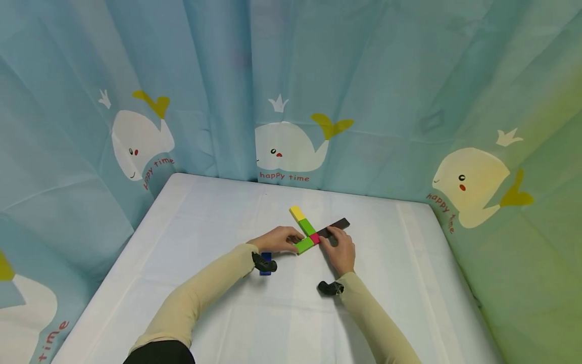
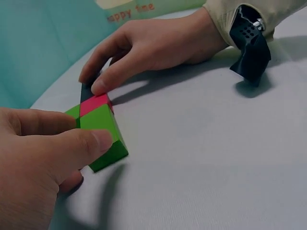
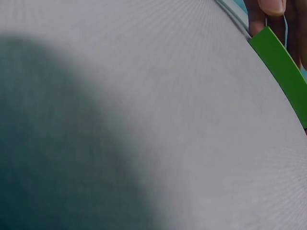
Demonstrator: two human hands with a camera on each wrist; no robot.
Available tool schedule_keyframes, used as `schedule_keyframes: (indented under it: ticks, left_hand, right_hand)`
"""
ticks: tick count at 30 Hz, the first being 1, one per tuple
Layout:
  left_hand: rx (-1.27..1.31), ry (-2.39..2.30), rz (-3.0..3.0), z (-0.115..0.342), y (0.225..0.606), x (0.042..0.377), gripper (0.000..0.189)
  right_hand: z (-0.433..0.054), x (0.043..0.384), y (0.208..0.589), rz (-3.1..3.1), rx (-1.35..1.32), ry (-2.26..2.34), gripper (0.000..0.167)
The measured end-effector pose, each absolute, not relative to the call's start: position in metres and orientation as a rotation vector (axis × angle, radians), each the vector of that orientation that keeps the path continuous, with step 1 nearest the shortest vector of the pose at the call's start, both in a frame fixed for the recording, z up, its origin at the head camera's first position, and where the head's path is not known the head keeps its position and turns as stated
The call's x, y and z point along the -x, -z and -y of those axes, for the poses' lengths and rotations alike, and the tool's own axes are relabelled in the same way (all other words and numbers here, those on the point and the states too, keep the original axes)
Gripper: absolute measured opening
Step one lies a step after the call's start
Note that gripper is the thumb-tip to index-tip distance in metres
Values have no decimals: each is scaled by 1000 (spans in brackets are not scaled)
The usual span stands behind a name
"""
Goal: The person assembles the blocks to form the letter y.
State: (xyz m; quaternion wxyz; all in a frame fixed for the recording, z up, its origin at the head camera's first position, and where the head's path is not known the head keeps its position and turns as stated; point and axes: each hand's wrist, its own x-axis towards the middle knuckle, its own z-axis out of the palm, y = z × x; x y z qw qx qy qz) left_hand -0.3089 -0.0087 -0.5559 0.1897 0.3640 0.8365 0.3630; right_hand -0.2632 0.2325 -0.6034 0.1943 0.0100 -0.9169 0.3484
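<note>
Colored blocks lie end to end in a branching shape on the white table. A pink block [image 1: 314, 238] sits at the junction. From it a far green block [image 1: 306, 227] and a yellow block [image 1: 297, 213] run up-left, a black bar [image 1: 341, 223] up-right, and a near green block [image 1: 304, 246] down-left. My left hand [image 1: 279, 239] pinches the near green block, thumb on its end in the left wrist view. With thumb and fingers astride the black bar, my right hand [image 1: 341, 251] grips it beside the pink block. The right wrist view catches only the near green block [image 3: 280, 72] and left fingertips.
A blue block [image 1: 265, 272] lies below the left wrist, partly covered by the black wrist camera [image 1: 263, 263]. Another wrist camera [image 1: 330, 288] hangs at the right cuff. Blue curtains with whale prints [image 1: 291, 146] border the table's [image 1: 386, 313] back and sides.
</note>
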Motion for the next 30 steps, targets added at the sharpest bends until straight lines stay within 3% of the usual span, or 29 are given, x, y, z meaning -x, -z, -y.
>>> schedule_keyframes:
  ticks: [21,30]
  left_hand:
    - [-926,-1075,-2453,59,555,305,43]
    - [-876,-1097,-2508,82,555,286,45]
  right_hand:
    - [-233,262,604,2532,-62,-993,44]
    - [-232,262,602,2523,-65,-987,43]
